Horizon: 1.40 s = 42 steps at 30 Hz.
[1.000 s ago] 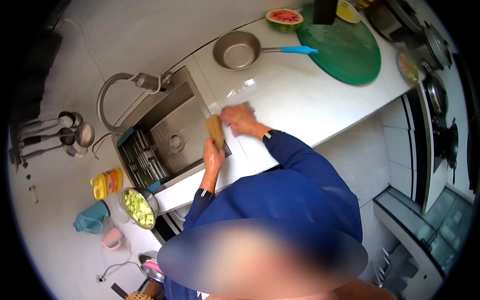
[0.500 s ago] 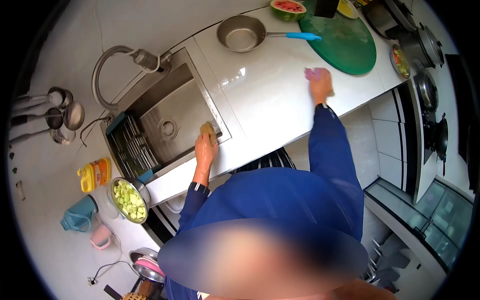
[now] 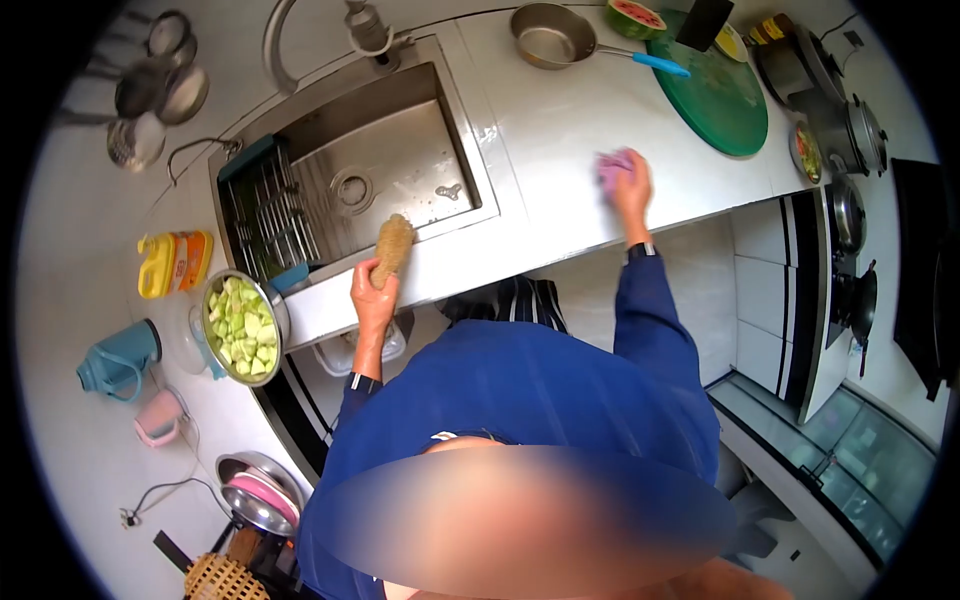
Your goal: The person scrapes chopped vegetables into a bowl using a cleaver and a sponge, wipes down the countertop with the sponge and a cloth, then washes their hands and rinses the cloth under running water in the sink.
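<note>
A tan, rough-textured piece, like a loofah (image 3: 394, 247), is held in my left hand (image 3: 374, 298) over the front rim of the steel sink (image 3: 430, 228). My right hand (image 3: 632, 190) is closed around a purple cloth (image 3: 613, 172) on the white counter (image 3: 545, 140), to the right of the sink. A dark dish rack (image 3: 275, 205) sits in the sink's left side. Behind my right hand lie a steel pan (image 3: 552, 36) with a blue handle and a round green board (image 3: 715, 90).
A bowl of cut green pieces (image 3: 241, 328) stands left of my left arm, near a yellow bottle (image 3: 173, 263) and a blue jug (image 3: 118, 359). Watermelon (image 3: 634, 18) and pots (image 3: 838, 118) are at the back right. The faucet (image 3: 372, 38) rises behind the sink.
From beside the cloth hand, my left hand has moved left with the loofah. My right hand went far right along the counter, then slightly back left with the cloth. The view has shifted.
</note>
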Tool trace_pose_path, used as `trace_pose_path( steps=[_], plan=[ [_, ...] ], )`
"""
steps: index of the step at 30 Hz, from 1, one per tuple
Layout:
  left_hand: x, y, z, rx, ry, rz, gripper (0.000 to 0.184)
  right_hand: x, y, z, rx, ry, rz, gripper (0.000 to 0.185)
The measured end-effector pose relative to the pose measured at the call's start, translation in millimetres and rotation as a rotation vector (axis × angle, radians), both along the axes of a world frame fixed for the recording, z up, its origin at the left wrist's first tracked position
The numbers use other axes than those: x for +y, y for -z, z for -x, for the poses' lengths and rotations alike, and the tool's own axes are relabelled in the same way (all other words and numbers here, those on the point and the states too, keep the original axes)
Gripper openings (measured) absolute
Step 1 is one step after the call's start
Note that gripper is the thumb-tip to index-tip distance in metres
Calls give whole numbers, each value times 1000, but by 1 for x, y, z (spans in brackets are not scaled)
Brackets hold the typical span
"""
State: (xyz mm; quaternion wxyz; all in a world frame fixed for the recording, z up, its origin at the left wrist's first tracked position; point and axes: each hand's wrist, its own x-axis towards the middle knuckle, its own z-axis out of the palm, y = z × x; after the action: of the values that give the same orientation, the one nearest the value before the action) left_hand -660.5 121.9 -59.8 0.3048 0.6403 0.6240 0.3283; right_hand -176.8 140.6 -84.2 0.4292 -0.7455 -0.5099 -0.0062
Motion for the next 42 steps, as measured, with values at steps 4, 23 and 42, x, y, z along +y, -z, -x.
trace_pose_path(
  steps=[4,23,42],
  plan=[
    [-23,-3,44,-13,-54,-6,28,-30,35,28,-508,388,364,47],
    [-103,27,158,230,-249,-44,34,-89,46,197,-371,-1,158,42],
    [-90,59,150,387,-528,-26,63,-45,8,316,-274,-1510,147,37]
  ],
)
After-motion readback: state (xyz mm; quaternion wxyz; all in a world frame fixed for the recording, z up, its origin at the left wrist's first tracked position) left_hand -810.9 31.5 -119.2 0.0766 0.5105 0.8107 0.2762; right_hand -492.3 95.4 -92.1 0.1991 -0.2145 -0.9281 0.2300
